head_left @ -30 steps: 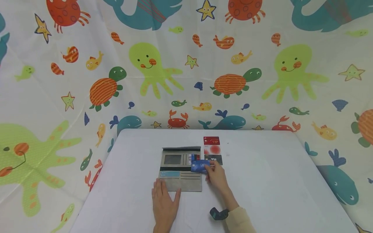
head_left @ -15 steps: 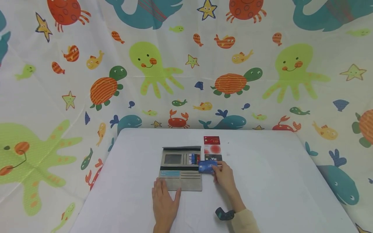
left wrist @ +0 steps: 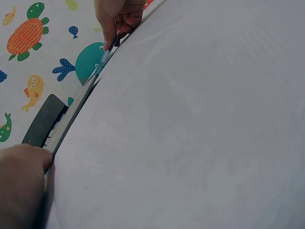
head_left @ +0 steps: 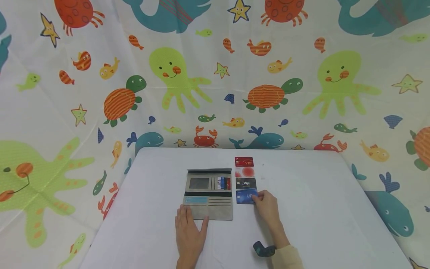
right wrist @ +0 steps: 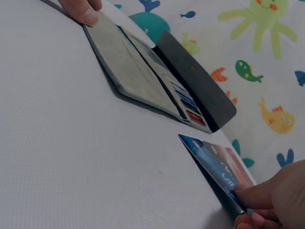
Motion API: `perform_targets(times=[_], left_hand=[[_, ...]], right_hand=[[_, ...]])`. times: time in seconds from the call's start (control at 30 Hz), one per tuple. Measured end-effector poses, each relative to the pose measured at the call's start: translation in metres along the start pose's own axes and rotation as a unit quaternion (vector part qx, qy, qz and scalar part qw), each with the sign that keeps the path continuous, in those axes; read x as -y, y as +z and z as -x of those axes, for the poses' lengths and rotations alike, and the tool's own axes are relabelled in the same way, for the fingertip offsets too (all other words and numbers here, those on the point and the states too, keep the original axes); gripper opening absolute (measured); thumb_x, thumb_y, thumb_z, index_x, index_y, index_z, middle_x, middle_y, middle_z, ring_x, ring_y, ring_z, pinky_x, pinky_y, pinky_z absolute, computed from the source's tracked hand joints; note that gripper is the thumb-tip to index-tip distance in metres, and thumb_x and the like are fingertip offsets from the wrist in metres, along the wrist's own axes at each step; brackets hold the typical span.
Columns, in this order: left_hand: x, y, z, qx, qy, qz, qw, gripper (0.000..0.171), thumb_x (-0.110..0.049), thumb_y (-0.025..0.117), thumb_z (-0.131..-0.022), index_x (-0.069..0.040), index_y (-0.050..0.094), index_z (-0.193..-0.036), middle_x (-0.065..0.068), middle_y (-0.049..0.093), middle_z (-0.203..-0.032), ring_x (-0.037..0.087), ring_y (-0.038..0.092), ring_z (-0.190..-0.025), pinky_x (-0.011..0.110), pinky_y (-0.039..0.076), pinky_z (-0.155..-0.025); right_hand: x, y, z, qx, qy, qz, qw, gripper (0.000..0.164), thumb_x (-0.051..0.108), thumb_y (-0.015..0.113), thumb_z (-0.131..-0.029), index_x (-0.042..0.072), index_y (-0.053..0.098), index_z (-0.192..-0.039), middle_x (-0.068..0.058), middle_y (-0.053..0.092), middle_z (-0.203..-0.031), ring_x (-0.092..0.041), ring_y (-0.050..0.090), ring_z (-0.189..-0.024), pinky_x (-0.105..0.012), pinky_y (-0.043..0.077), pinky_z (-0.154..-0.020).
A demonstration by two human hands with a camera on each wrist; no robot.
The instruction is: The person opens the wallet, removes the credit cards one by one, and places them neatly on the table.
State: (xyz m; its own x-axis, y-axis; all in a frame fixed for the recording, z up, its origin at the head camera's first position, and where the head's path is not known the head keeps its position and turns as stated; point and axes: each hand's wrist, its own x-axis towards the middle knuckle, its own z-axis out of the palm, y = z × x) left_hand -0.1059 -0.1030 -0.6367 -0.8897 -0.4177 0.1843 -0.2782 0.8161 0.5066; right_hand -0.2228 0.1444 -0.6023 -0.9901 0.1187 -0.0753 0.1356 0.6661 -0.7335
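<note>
An unfolded grey wallet (head_left: 218, 213) lies on the white table, with several cards (head_left: 224, 183) in its upper right slots and a light-blue card (head_left: 196, 200) in its lower half. My left hand (head_left: 190, 235) rests flat, straight fingertips on the wallet's lower left edge. Right of the wallet, my right hand (head_left: 267, 206) pinches a blue VIP card (head_left: 244, 197) at its right edge between thumb and fingers. In the right wrist view that blue card (right wrist: 207, 160) is tilted, its near edge raised off the table. A black Vip card (head_left: 245, 183) lies directly above it.
Above the black card, a white card with a red circle (head_left: 245, 172) and a red VIP card (head_left: 243, 161) continue the column. The wallet's dark flap (right wrist: 195, 76) stands up at its far side. A sea-animal printed curtain (head_left: 215, 74) hangs behind the table (head_left: 319, 209).
My right hand has carried the blue card rightward from over the wallet to just below the black card, uncovering the wallet's slots. My left hand has stayed in place.
</note>
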Motion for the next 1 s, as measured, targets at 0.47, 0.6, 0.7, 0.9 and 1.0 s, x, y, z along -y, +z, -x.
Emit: perform_targets(times=[0.47,0.6,0.7,0.9,1.0], left_hand=[[-0.0011,0.004,0.0002,-0.001,0.002,-0.004,1.0,0.089,-0.05,0.07,-0.088,0.007,0.039,-0.148,0.025,0.029,-0.162,0.041,0.027,-0.151,0.058,0.024,-0.123],[-0.0008,0.0047,0.0016,0.001,0.003,0.001,1.0,0.09,-0.05,0.07,-0.088,0.008,0.037,-0.149,0.025,0.027,-0.162,0.042,0.026,-0.151,0.057,0.023,-0.123],[-0.0005,0.0047,0.0026,0.003,0.002,0.007,1.0,0.09,-0.05,0.069,-0.088,0.008,0.036,-0.149,0.025,0.026,-0.163,0.042,0.024,-0.152,0.057,0.022,-0.124],[0.0007,0.0028,0.0022,-0.011,0.006,0.006,0.9999,0.089,-0.049,0.071,-0.088,0.007,0.038,-0.148,0.025,0.028,-0.162,0.042,0.026,-0.151,0.058,0.024,-0.123],[0.0015,0.003,0.0016,-0.023,0.014,0.004,0.9996,0.088,-0.047,0.073,-0.087,0.009,0.04,-0.146,0.027,0.031,-0.16,0.043,0.028,-0.15,0.059,0.025,-0.122]], right_hand=[[0.0026,-0.0008,-0.0002,-0.015,-0.003,0.03,0.999,0.029,0.017,0.072,-0.091,-0.006,0.061,-0.105,-0.013,0.065,-0.082,-0.019,0.058,-0.069,-0.027,0.046,-0.058],[0.0022,-0.0022,-0.0001,-0.017,-0.005,0.04,0.999,0.031,0.018,0.073,-0.09,-0.006,0.061,-0.104,-0.014,0.062,-0.082,-0.021,0.057,-0.07,-0.028,0.045,-0.058],[0.0013,-0.0025,-0.0007,-0.023,-0.007,0.05,0.998,0.032,0.02,0.075,-0.088,-0.006,0.061,-0.102,-0.015,0.06,-0.084,-0.023,0.056,-0.073,-0.029,0.044,-0.06],[-0.001,-0.002,-0.0018,-0.009,-0.014,0.049,0.999,0.032,0.023,0.072,-0.091,-0.004,0.061,-0.104,-0.012,0.058,-0.083,-0.021,0.053,-0.071,-0.027,0.042,-0.058],[-0.0031,-0.0017,-0.0031,0.001,-0.018,0.042,0.999,0.032,0.026,0.069,-0.094,-0.003,0.061,-0.106,-0.011,0.058,-0.082,-0.019,0.054,-0.069,-0.026,0.041,-0.056]])
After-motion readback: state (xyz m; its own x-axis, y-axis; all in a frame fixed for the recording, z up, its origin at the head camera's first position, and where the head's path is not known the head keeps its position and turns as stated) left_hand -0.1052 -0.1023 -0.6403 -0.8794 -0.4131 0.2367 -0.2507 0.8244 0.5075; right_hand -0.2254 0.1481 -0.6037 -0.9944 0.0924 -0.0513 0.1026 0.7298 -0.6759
